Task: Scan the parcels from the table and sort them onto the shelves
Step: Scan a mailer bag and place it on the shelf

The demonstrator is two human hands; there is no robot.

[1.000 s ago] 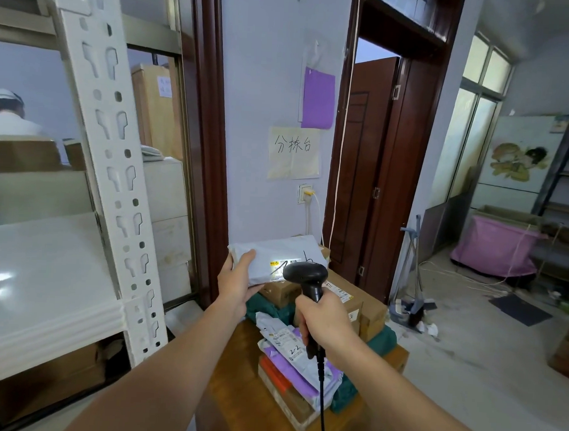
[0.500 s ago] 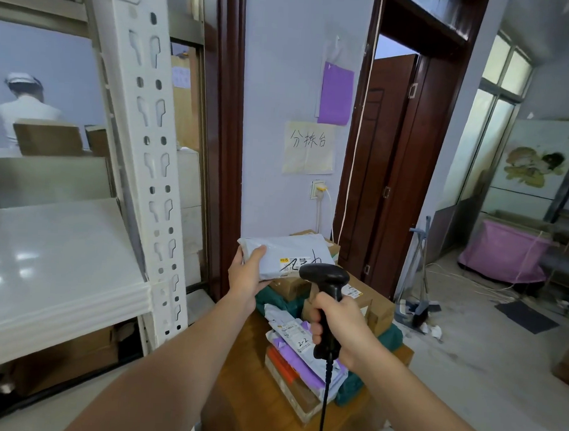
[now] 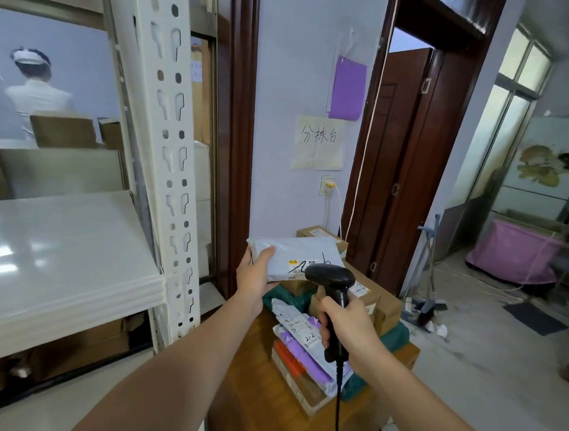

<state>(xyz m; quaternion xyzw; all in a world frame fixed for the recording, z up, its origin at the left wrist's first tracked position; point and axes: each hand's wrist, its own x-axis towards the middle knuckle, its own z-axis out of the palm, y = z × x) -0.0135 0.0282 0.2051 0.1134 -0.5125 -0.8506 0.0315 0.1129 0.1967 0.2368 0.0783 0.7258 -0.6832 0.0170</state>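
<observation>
My left hand point(image 3: 253, 276) holds a grey-white soft parcel point(image 3: 296, 255) by its left end, up above the wooden table point(image 3: 252, 390). Its label with black handwriting faces up. My right hand point(image 3: 348, 329) grips a black barcode scanner point(image 3: 332, 284), whose head sits just in front of the parcel's label. Below lie several more parcels: a white and purple mailer stack point(image 3: 300, 343), brown cardboard boxes point(image 3: 375, 300) and a green bag point(image 3: 289, 298). The white shelf board point(image 3: 56, 251) of the metal rack stands to the left.
The rack's perforated white upright point(image 3: 171, 164) stands close to my left arm. A person in white is seen beyond the rack at far left. A dark door frame point(image 3: 405, 175) opens behind the table. A broom point(image 3: 426, 286) and a pink-covered bin point(image 3: 516, 254) stand at right.
The view has shifted left, so the rack and shelf fill more of the frame. Both hands keep the parcel and scanner together, scanner still aimed at the label.
</observation>
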